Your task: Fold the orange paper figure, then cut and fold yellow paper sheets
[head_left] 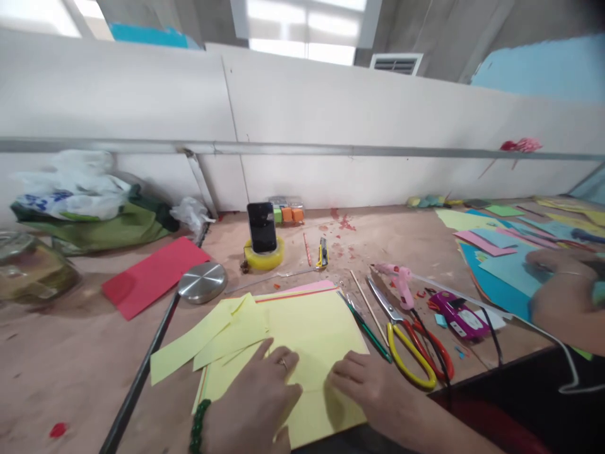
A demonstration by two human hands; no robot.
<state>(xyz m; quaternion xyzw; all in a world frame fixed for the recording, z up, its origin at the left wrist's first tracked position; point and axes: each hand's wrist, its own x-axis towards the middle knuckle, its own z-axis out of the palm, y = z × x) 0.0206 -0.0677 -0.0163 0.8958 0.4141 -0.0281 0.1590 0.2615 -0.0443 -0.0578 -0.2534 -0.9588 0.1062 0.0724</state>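
Note:
A stack of pale yellow paper (pixel 312 328) lies in front of me, with orange and pink edges showing beneath it. My left hand (pixel 258 394) rests on the stack's left part, fingers apart, a ring on one finger and a green bead bracelet at the wrist. On the right part of the sheet, my right hand (pixel 363 381) lies with its fingers close together and lightly bent; its thumb is hidden. Cut yellow strips (pixel 189 340) overlap the stack's upper left. Beside my right hand are a green pen-like tool (pixel 373 337) and scissors (pixel 411 340) with yellow and red handles.
Right of the scissors are a pink glue gun (pixel 401 284) and a purple device (pixel 460 315). Another person's hand (pixel 567 271) is over coloured papers. Behind stand a phone (pixel 261 227) on a yellow tape roll (pixel 265 257), a box cutter (pixel 322 252), a metal disc (pixel 203 282) and red paper (pixel 151 277).

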